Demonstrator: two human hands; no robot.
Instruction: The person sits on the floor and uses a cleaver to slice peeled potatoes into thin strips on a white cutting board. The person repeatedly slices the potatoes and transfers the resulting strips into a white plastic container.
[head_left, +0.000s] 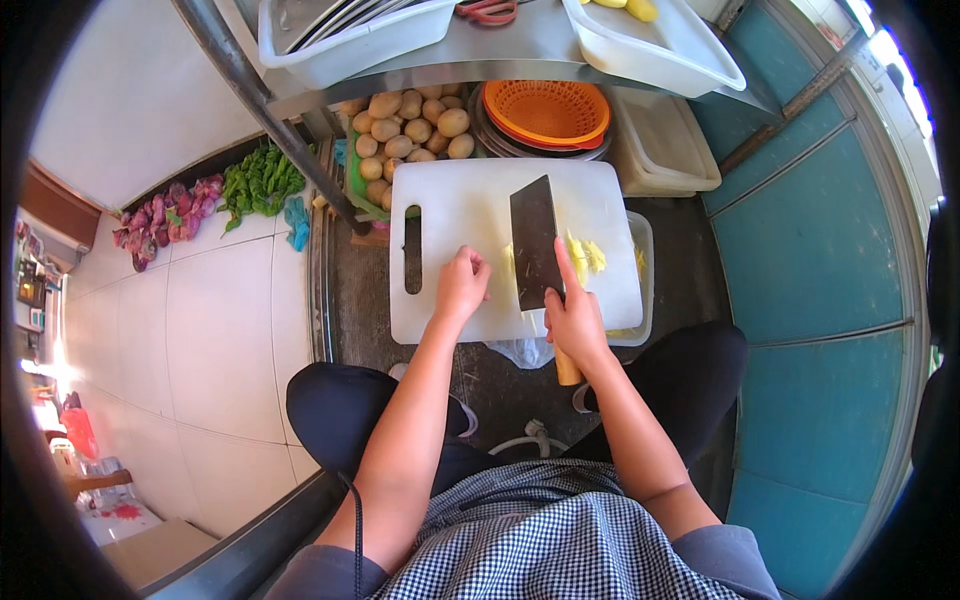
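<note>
A white plastic cutting board (465, 195) with a handle slot at its left side lies in front of me. My right hand (576, 315) grips the wooden handle of a cleaver (534, 247), index finger along the blade, which points away from me over the board. Cut pale yellow pieces (589, 255) lie beside the blade, some partly hidden under it. My left hand (463, 281) is left of the cleaver above the board, its fingers curled; whether anything is in them cannot be seen. A translucent plastic tub (646, 300) with more yellow bits shows from under the board's right edge.
Beyond the board are a green crate of potatoes (416, 129), an orange colander (547, 112) and a lidded plastic container (664, 142). A metal shelf (480, 67) overhangs them, carrying white trays. Purple-red onions (169, 217) and green peppers (261, 180) lie on the left floor.
</note>
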